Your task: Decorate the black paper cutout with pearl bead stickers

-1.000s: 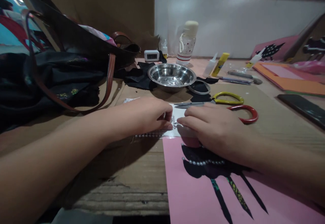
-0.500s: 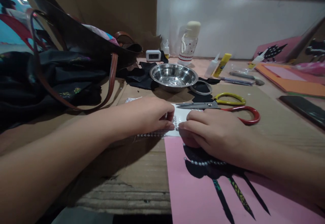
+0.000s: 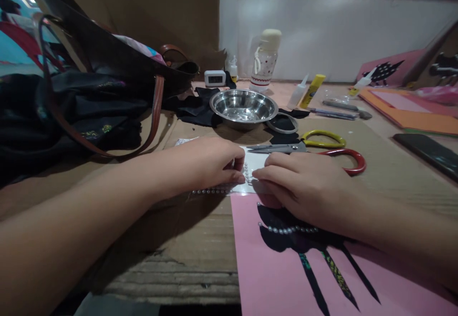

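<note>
My left hand rests on a clear sheet of stick-on pearls, fingers curled down and pressing it to the cardboard. My right hand meets it from the right, fingertips pinched at a short column of pearls on that sheet. Under my right wrist lies a pink card bearing a black paper cut-out with a pearl row across it. Another pearl strip shows below my left fingers.
Scissors with yellow and red handles lie just behind my right hand. A steel bowl sits behind them. A dark bag with brown straps fills the left. Glue bottles, a phone and orange sheets lie to the right.
Both hands stay on the pearl sheet; my right fingertips shifted slightly at the pearl column. The view wobbled a little.
</note>
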A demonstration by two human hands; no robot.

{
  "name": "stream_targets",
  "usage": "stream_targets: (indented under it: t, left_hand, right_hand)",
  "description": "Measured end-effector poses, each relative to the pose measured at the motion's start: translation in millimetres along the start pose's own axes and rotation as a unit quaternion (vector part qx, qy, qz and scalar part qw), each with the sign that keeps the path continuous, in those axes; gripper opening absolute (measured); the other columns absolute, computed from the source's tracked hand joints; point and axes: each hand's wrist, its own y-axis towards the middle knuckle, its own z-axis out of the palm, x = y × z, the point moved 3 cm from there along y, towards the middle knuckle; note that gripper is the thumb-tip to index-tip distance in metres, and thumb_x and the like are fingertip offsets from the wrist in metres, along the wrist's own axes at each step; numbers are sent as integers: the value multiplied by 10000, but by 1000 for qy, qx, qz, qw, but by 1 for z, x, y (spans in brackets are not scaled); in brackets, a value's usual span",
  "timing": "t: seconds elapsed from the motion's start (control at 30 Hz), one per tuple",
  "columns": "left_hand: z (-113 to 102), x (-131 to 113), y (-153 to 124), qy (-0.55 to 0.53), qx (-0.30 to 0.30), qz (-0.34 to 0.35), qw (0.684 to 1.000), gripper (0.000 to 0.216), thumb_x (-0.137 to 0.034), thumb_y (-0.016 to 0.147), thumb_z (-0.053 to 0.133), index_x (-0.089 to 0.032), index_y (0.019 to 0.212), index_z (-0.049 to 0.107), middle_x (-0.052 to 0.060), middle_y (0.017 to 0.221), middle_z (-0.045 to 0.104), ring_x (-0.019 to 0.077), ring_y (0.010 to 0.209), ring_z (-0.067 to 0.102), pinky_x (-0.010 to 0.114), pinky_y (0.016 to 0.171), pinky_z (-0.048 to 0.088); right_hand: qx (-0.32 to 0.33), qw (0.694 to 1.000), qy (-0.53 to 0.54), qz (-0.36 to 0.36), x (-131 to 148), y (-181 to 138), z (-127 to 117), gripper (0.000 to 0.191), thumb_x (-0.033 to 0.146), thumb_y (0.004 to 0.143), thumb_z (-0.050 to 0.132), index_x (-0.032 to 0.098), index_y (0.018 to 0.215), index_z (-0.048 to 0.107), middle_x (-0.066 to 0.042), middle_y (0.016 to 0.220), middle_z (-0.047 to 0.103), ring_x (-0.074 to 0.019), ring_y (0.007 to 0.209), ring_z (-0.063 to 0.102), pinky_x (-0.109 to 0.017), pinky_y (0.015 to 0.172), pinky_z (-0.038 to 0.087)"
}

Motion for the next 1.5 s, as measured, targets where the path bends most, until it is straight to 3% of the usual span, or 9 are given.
stream_targets:
  t: [0.2, 0.33, 0.5, 0.87, 1.07, 1.5]
  left_hand:
    - [-2, -2, 0, 1, 2, -4, 1000, 202, -401, 871, 592, -234, 916, 698, 26, 841, 719, 172, 676, 577, 279, 552, 300]
    - [-3, -5, 0, 6, 7, -20, 1000, 200, -406, 874, 594, -238, 910, 696, 20, 849, 724, 180, 691, 583, 278, 552, 304]
    - [-4, -6, -1, 7, 8, -20, 1000, 182, -395, 875, 605, -246, 917, 701, 10, 868, 733, 184, 708, 595, 278, 555, 309]
    - [-2, -3, 0, 11, 10, -15, 1000, 192, -414, 869, 598, -252, 904, 695, 8, 842, 722, 195, 709, 595, 283, 549, 314]
    - [-3, -5, -1, 12, 7, -12, 1000, 202, -404, 873, 590, -245, 916, 706, 18, 864, 727, 192, 717, 598, 285, 561, 322]
    - [-7, -10, -3, 13, 26, -35, 999, 228, -410, 888, 579, -232, 942, 710, 33, 877, 727, 189, 701, 594, 282, 553, 312]
  right_hand:
    - [15, 1000, -8, 14, 4, 3, -2, 235, 208, 960, 448, 204, 798, 618, -18, 796, 573, -150, 631, 404, -320, 579, 209]
    - [52, 995, 41, 68, 0, 4, 1, 183, 222, 954, 452, 199, 875, 615, -31, 887, 623, -149, 682, 493, -301, 599, 269]
    - [71, 987, 80, 122, -5, 4, 4, 123, 213, 928, 481, 210, 874, 592, -11, 858, 652, -150, 702, 541, -283, 612, 307]
    - [53, 989, 62, 126, -3, 5, 5, 110, 204, 945, 495, 203, 886, 588, -12, 877, 655, -143, 663, 524, -284, 588, 317]
    - [66, 988, 92, 109, -3, 3, 1, 176, 247, 967, 459, 217, 922, 627, -24, 948, 662, -166, 796, 584, -295, 680, 384]
    - [130, 965, 84, 212, -2, 13, -2, 141, 254, 907, 488, 237, 816, 595, 15, 737, 669, -148, 615, 560, -281, 553, 302]
